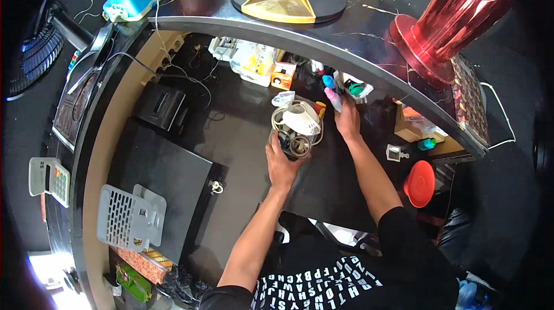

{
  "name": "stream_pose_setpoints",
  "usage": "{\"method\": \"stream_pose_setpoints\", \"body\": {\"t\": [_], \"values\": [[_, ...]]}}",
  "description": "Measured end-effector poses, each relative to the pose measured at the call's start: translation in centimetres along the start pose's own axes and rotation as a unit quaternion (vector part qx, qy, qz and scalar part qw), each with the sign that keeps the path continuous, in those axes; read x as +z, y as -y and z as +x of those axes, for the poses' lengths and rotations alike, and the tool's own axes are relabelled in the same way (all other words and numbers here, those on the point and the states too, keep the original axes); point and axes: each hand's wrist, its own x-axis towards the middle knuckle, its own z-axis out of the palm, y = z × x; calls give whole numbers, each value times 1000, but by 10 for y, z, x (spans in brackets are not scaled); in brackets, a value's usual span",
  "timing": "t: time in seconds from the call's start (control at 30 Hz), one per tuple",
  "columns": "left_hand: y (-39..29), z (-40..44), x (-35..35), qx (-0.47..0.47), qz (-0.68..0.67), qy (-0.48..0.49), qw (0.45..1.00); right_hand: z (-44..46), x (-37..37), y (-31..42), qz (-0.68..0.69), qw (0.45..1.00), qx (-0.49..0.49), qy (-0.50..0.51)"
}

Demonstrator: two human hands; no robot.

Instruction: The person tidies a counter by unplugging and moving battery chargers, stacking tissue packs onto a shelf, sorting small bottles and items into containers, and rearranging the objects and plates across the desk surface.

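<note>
My left hand point(281, 164) is closed around the near side of a cluster of things on the dark desk. In that cluster are a white vented appliance point(301, 118) with a looped white cord point(278, 115) and a roll of brown tape point(299, 146). Fingers hide part of the dark item at the cluster's lower edge. Farther right, my right hand point(348, 120) is closed on a pink-topped bottle point(331, 96), its fingertips partly hidden. Just beyond stands a blue-capped item point(328, 81), and a white container with something green point(356, 88) lies beside the fingers.
A raised curved counter point(213, 24) surrounds the desk, bearing a gold-and-black stand base point(285, 4) and a red metallic cylinder point(438, 27). An orange box point(283, 75) sits under its ledge. A red round object point(419, 184) is at right; a grey laptop stand point(124, 217) is at left.
</note>
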Motion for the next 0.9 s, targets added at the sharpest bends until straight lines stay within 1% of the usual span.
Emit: {"method": "stream_pose_setpoints", "body": {"t": [0.07, 0.17, 0.2, 0.27, 0.3, 0.33, 0.37, 0.43, 0.53, 0.57, 0.6, 0.63, 0.7, 0.73, 0.83, 0.9], "values": [[-4, 6, 8, -13, 4, 10, 1000, 0, 0, -2, 8, 1000, 3, -12], [-4, 15, 18, 7, 7, -1, 1000, 4, 7, -6, 11, 999, 43, 4], [-4, 16, 20, 20, 6, -7, 1000, 7, 6, -3, 14, 999, 28, -13], [-3, 19, 22, 46, 6, -17, 999, 9, 5, 3, 30, 998, 37, -32], [-1, 20, 24, 42, 10, -14, 999, 9, 4, 5, 39, 998, 41, -40], [1, 23, 27, 39, 14, -11, 999, 11, 5, 4, 71, 996, 14, -56], [3, 25, 30, 35, 18, -9, 999, 8, 2, 4, 91, 994, 11, -61], [2, 23, 28, 36, 16, -5, 999, 1, -23, 28, 133, 989, 3, -69], [3, 17, 17, 42, 14, 15, 999, -30, -34, 16, 191, 980, 52, -24], [2, 10, 13, 44, 14, 27, 999, -42, -41, 18, 210, 973, 43, -79], [0, 2, 11, 46, 10, 18, 999, -55, -45, 15, 231, 966, 68, -95], [0, -8, 7, 45, 4, 35, 998, -69, -48, 9, 251, 957, 93, -111], [2, -28, -1, 43, -9, 71, 997, -96, -53, -4, 276, 938, 187, -98], [2, -38, 0, 71, 3, 70, 995, -106, -65, -1, 260, 942, 187, -99], [-3, -61, 4, 116, -2, 104, 988, -139, -91, -12, 310, 896, 316, -32], [-15, -68, 11, 96, -8, 144, 985, -160, -105, -9, 350, 860, 370, -37]]}}
